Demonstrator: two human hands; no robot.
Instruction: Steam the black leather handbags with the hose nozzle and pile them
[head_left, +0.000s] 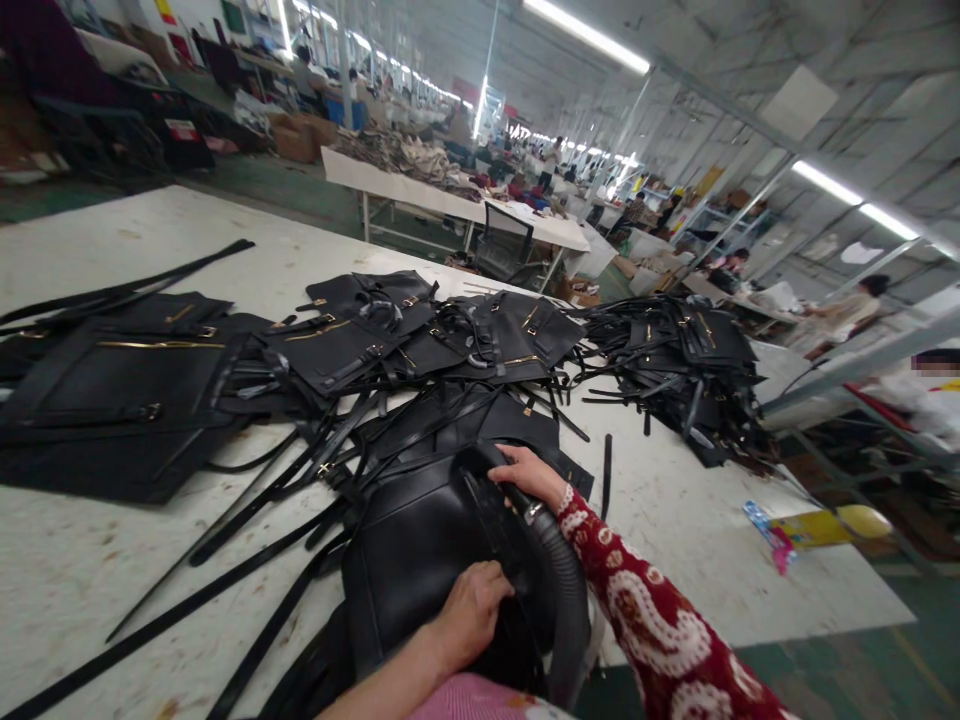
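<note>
Directly in front of me a black leather bag point(420, 550) lies on the white table point(675, 540). My left hand point(476, 605) is closed at the bag's edge, fingers curled and pinching the leather near its opening. My right hand point(529, 475), in a red patterned sleeve, wraps round the dark nozzle end of a ribbed vacuum hose point(559, 580). The nozzle's tip rests at the far end of the bag's opening; how deep it goes is hidden. Long black straps point(247, 540) trail from the bag to the left.
Several flat black bags point(142, 400) with gold zippers cover the table's far and left parts. A tangled heap of black bags point(690, 350) stands at the right. A yellow wrapper point(810, 528) lies near the right edge. Beyond are a chair point(504, 240) and people at worktables.
</note>
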